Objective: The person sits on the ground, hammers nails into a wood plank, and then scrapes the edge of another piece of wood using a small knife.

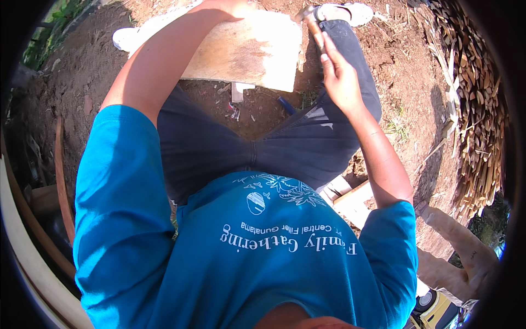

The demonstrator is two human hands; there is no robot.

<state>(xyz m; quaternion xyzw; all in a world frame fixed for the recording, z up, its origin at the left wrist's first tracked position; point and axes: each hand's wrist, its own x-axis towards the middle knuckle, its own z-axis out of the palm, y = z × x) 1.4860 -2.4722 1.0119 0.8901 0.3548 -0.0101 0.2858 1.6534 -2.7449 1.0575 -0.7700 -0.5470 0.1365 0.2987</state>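
Both hands work the board at top centre: left hand grips its far edge, right hand pinches a stick; stiff, light-looking wood, best held by edges.

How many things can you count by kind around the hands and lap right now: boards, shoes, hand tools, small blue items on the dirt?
Wooden board across the knees: 1
White shoes: 2
Wooden-handled tool in the right hand: 1, its working end hidden
Small blue item on the dirt: 1
Total: 5
The left hand is hidden behind the board.
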